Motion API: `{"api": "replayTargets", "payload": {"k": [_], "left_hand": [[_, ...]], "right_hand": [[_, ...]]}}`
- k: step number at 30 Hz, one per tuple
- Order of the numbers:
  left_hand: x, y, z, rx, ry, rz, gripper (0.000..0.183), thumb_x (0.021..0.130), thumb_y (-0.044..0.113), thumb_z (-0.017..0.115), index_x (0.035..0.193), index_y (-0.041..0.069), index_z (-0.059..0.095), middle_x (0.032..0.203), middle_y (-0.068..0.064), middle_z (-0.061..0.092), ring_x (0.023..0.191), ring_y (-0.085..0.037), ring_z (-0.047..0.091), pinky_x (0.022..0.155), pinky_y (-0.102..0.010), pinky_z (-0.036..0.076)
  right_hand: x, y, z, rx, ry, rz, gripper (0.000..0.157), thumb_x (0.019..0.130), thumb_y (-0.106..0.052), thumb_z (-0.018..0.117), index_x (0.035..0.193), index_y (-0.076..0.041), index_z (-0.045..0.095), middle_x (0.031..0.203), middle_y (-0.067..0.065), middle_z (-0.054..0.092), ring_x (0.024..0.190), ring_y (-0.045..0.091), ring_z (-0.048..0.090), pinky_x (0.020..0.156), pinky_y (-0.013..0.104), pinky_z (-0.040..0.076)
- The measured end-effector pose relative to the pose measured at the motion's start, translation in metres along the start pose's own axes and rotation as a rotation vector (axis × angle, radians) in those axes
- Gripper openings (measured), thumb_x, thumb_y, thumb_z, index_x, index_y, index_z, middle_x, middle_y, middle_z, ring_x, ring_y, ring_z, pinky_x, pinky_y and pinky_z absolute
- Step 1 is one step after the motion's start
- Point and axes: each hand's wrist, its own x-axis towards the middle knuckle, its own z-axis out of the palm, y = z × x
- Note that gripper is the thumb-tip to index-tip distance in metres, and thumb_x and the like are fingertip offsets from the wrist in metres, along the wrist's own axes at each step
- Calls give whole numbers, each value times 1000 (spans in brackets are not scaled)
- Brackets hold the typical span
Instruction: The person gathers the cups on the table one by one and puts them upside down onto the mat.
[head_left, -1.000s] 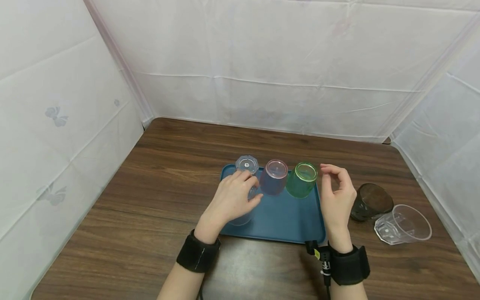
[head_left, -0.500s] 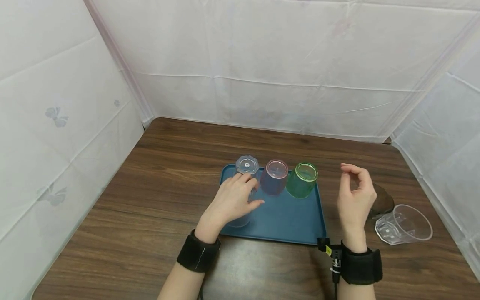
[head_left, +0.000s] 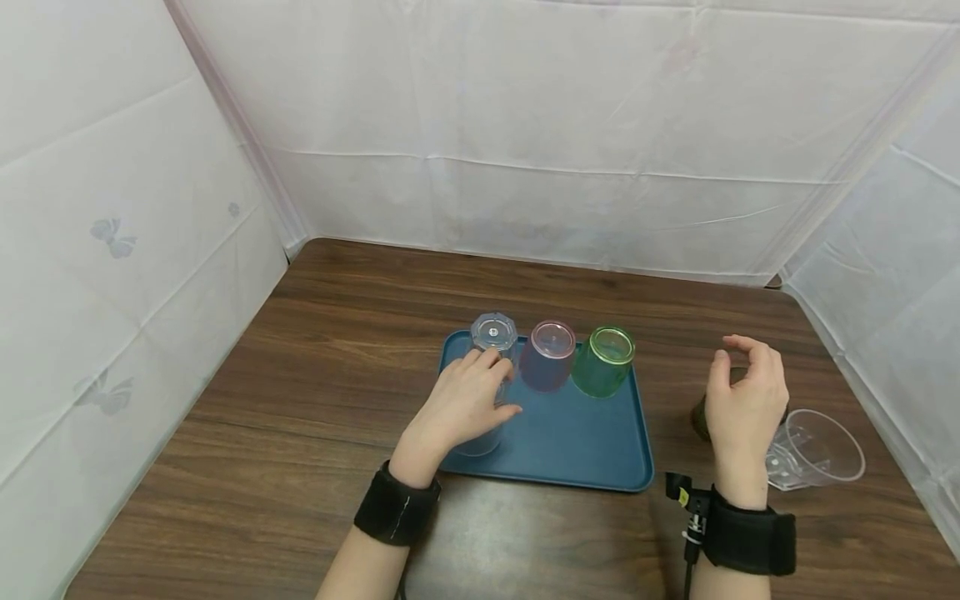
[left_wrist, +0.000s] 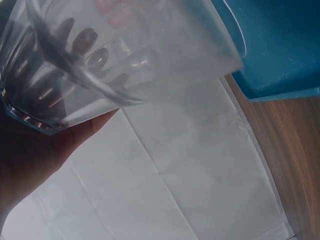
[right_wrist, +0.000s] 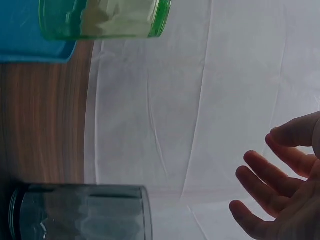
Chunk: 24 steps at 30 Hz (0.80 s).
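Observation:
My left hand (head_left: 467,400) grips an upside-down clear glass (left_wrist: 165,55) at the front left of the blue tray (head_left: 577,454). In the left wrist view, its fingers show through the glass. Behind it stands another inverted clear glass (head_left: 493,331). An inverted pink glass (head_left: 550,362) and an inverted green glass (head_left: 602,367) complete the back row. My right hand (head_left: 746,404) hovers over a dark smoky glass (right_wrist: 85,212), fingers loosely bent and holding nothing. That smoky glass stands upright on the table, partly hidden by the hand in the head view.
An upright clear glass (head_left: 825,450) stands right of the smoky one, partly behind my right hand. The tray lies on a brown wooden table (head_left: 315,358), with white sheeting (head_left: 525,108) hanging at the back and sides.
My right hand has moved right, from beside the green glass to above the smoky glass. My left hand stays nearly still at the front-left clear glass.

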Motion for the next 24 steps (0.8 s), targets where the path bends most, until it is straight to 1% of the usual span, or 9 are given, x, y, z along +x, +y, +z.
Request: {"api": "replayTargets", "payload": {"k": [3, 7, 10, 13, 15, 17, 21, 24], "left_hand": [[0, 0, 0, -1, -13, 0, 35, 75, 41, 70, 94, 15, 58, 89, 1, 49, 86, -18, 49, 69, -33, 45], [0, -1, 1, 5, -33, -4, 35, 74, 42, 71, 93, 16, 58, 89, 1, 48, 85, -18, 49, 69, -33, 44], [0, -1, 1, 15, -49, -7, 35, 74, 43, 71, 93, 16, 58, 89, 1, 48, 85, -18, 48, 68, -33, 44], [0, -2, 1, 18, -58, -9, 36, 74, 44, 71, 94, 16, 58, 89, 2, 49, 85, -18, 48, 68, -32, 44], [-1, -2, 1, 16, -61, -10, 36, 74, 44, 71, 94, 16, 58, 90, 2, 49, 86, -18, 49, 68, -33, 44], [-1, -2, 1, 13, -64, -12, 37, 73, 45, 71, 94, 16, 58, 90, 2, 49, 86, -18, 48, 68, -33, 44], [-1, -2, 1, 4, -79, -16, 40, 71, 46, 72, 94, 17, 58, 93, 1, 50, 85, -18, 47, 68, -33, 44], [0, -3, 2, 0, -91, -18, 42, 70, 47, 73, 95, 17, 58, 93, 1, 50, 84, -18, 46, 68, -33, 43]], "right_hand": [[1, 7, -2, -53, -22, 28, 21, 88, -5, 51, 104, 6, 58, 105, 25, 56, 101, 39, 48, 84, 54, 36], [2, 15, -4, -145, -39, 54, 24, 89, -11, 52, 106, 5, 57, 107, 27, 55, 101, 42, 46, 87, 57, 33], [2, 22, -7, -202, -99, 64, 32, 90, -16, 54, 112, 6, 54, 111, 28, 52, 105, 44, 43, 96, 54, 29], [2, 29, -9, -253, -196, 85, 44, 90, -22, 55, 121, 8, 48, 120, 31, 46, 119, 45, 35, 107, 52, 16], [2, 34, -11, -288, -251, 105, 51, 90, -25, 55, 126, 9, 43, 126, 32, 41, 126, 45, 27, 108, 52, 9], [3, 38, -12, -320, -303, 136, 58, 90, -29, 54, 131, 9, 38, 134, 33, 34, 131, 43, 19, 108, 55, 5], [3, 45, -14, -364, -381, 178, 69, 90, -37, 52, 136, 9, 31, 141, 33, 24, 134, 43, 10, 106, 58, 3], [2, 49, -14, -382, -411, 192, 74, 89, -42, 51, 137, 9, 29, 142, 33, 20, 134, 44, 7, 105, 60, 3]]}}
